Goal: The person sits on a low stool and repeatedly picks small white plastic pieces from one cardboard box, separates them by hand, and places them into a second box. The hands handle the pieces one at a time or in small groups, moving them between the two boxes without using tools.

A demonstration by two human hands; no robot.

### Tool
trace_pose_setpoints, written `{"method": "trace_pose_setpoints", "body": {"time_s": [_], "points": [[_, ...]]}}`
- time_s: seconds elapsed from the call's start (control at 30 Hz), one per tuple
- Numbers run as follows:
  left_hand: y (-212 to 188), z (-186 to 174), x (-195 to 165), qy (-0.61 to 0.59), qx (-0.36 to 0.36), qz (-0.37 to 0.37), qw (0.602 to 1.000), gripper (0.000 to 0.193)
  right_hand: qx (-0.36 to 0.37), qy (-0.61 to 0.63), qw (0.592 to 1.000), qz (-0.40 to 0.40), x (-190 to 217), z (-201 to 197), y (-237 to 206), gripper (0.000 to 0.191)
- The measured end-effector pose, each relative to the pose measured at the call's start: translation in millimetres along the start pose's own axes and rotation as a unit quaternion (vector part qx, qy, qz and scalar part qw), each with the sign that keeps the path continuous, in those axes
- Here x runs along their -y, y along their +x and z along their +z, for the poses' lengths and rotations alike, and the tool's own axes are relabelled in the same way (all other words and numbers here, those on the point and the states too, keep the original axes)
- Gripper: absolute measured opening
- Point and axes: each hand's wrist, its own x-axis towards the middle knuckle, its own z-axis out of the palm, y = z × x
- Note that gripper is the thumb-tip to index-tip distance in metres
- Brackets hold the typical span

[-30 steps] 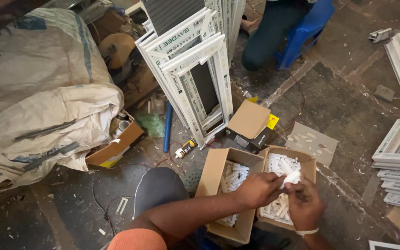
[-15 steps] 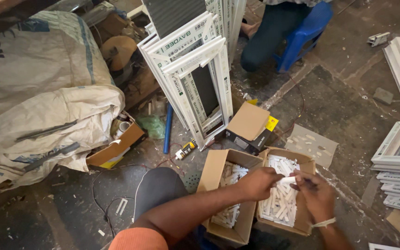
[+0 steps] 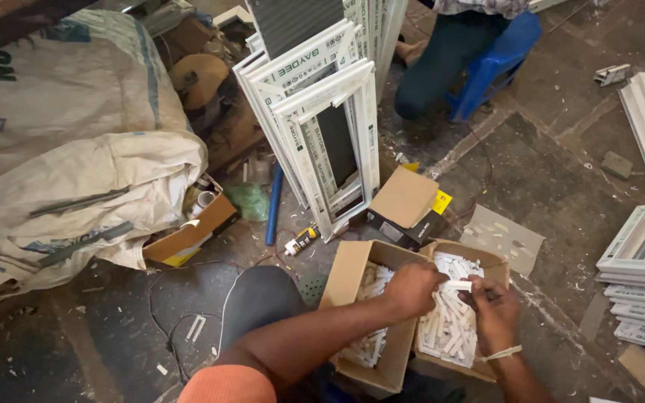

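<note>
Two hands meet over right cardboard box (image 3: 487, 263): left hand (image 3: 414, 287) and right hand (image 3: 493, 306) pinch one small white piece (image 3: 458, 284), fingers clamped, lifted clear of pile for close look.

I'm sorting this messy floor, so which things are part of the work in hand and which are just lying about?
In hand: left hand, right hand, small white piece, right box of white pieces, left box.
Lying about: window frames, sacks, blue stool, black box.
</note>
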Motion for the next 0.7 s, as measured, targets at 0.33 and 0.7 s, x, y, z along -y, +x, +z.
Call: {"method": "trace_pose_setpoints", "body": {"time_s": [0.33,0.7], "points": [[34.0,-2.2,34.3,-0.254,-0.132,-0.108,0.952,0.035,0.029,0.059,0.997,0.036,-3.4,8.3,0.3,0.026],[35.3,-25.6,30.7,-0.269,-0.163,-0.077,0.946,0.024,-0.019,-0.068,0.997,-0.014,7.0,18.6,-18.2,0.03]]}}
